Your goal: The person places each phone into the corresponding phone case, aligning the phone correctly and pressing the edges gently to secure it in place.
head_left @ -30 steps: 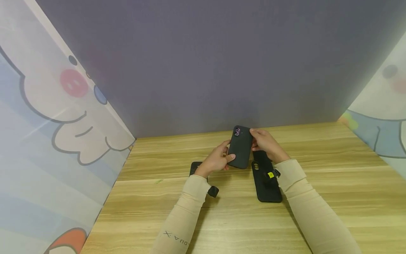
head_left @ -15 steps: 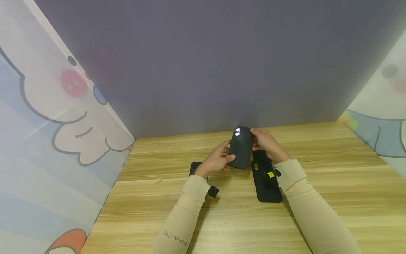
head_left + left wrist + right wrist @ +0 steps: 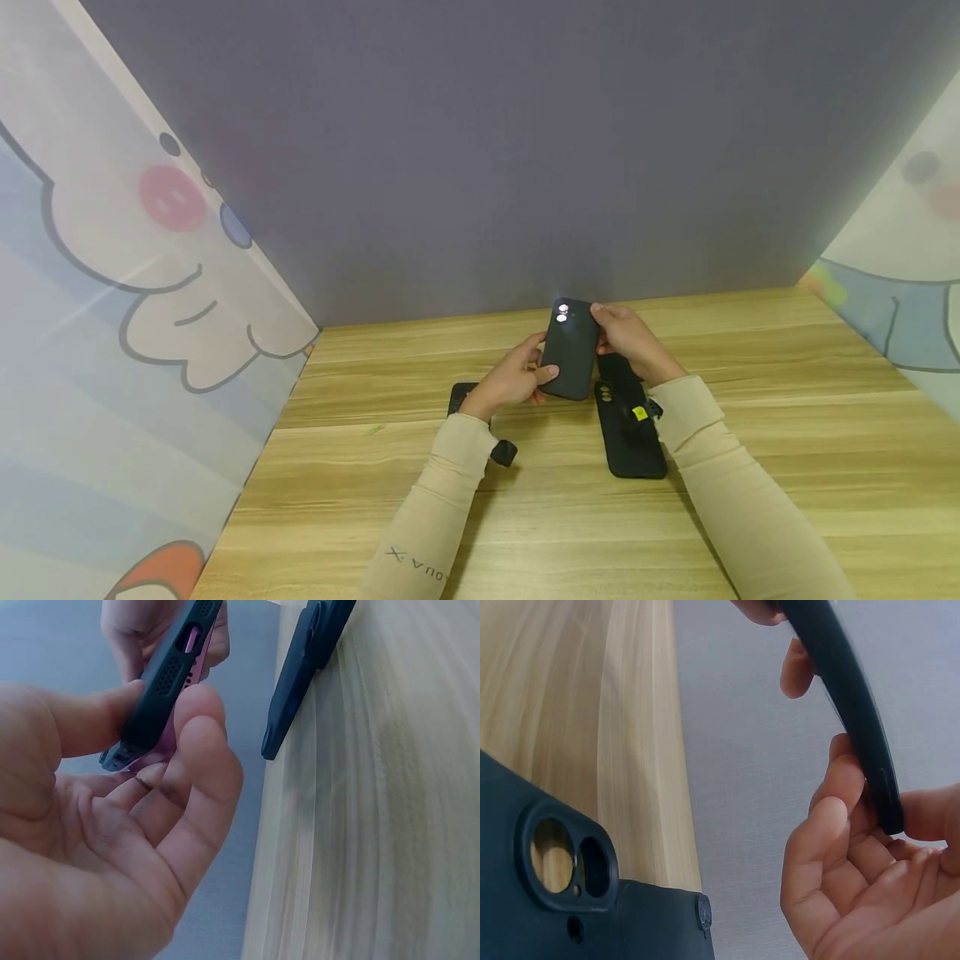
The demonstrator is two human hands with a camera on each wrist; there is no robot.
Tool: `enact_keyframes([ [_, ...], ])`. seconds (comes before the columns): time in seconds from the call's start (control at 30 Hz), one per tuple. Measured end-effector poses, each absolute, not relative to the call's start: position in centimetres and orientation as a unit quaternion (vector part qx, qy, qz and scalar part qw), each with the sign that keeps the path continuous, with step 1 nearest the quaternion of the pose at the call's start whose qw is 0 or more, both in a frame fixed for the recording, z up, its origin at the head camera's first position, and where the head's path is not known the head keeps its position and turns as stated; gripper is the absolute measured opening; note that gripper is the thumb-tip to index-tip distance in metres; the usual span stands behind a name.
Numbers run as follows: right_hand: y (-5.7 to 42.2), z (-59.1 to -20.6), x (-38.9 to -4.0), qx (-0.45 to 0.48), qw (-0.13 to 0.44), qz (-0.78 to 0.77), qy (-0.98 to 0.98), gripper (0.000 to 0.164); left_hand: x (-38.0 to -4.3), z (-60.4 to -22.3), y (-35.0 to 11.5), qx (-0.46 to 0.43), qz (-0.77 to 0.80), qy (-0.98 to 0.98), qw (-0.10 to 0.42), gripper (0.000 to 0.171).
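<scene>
Both hands hold a phone in a black case [image 3: 573, 354] above the table's back part, its back side up and the two camera openings showing bright. My left hand [image 3: 513, 379] grips the lower left edge, thumb on the back. In the left wrist view a pink phone edge [image 3: 196, 664] shows along the inside of the black case [image 3: 161, 690]. My right hand [image 3: 630, 337] pinches the upper right corner, thumb on top. The right wrist view has the case [image 3: 855, 705] edge-on between the right thumb and curled fingers.
A black phone case [image 3: 622, 462] with camera cutouts lies under the right wrist; wood shows through its hole in the right wrist view. Another black item [image 3: 459, 393] is partly hidden by the left wrist. A grey panel [image 3: 480, 167] stands behind the wooden table [image 3: 337, 500].
The camera openings went from purple to bright white between the first two frames and stay bright. Both hands keep nearly the same place and grip.
</scene>
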State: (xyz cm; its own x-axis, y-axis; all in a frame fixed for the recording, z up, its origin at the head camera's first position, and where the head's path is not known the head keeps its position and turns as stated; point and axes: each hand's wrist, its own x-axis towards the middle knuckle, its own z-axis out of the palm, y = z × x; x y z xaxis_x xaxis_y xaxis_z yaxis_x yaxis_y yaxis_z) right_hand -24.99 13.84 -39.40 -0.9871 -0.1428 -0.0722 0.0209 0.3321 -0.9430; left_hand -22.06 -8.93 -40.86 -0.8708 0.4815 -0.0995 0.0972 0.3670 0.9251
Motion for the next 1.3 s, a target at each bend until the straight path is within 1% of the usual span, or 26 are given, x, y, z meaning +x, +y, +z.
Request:
enact_keyframes([
  [0.27,13.9,-39.4,-25.0,-0.042,0.060,-0.546,0.834,0.054,-22.2,-40.9,-9.0,0.179,0.538,0.799,0.198,0.068],
  [0.4,13.8,-39.4,-25.0,-0.046,0.057,-0.540,0.839,0.053,-22.3,-40.9,-9.2,0.179,0.533,0.804,0.193,0.062],
  [0.57,13.5,-39.5,-25.1,-0.056,0.066,-0.531,0.843,0.052,-22.4,-40.9,-9.3,0.158,0.527,0.818,0.168,0.049],
  [0.8,13.1,-39.3,-24.8,-0.096,0.095,-0.500,0.855,0.050,-22.5,-40.8,-9.3,0.115,0.544,0.824,0.112,0.042],
  [0.97,12.9,-39.2,-24.6,-0.122,0.104,-0.489,0.858,0.046,-22.5,-40.8,-9.4,0.087,0.558,0.821,0.085,0.037],
  [1.1,12.7,-39.2,-24.6,-0.130,0.107,-0.487,0.857,0.044,-22.5,-40.7,-9.4,0.074,0.566,0.818,0.070,0.035],
  [1.3,12.4,-39.4,-24.7,-0.144,0.109,-0.486,0.855,0.041,-22.4,-40.6,-9.3,0.060,0.562,0.823,0.058,0.039],
])
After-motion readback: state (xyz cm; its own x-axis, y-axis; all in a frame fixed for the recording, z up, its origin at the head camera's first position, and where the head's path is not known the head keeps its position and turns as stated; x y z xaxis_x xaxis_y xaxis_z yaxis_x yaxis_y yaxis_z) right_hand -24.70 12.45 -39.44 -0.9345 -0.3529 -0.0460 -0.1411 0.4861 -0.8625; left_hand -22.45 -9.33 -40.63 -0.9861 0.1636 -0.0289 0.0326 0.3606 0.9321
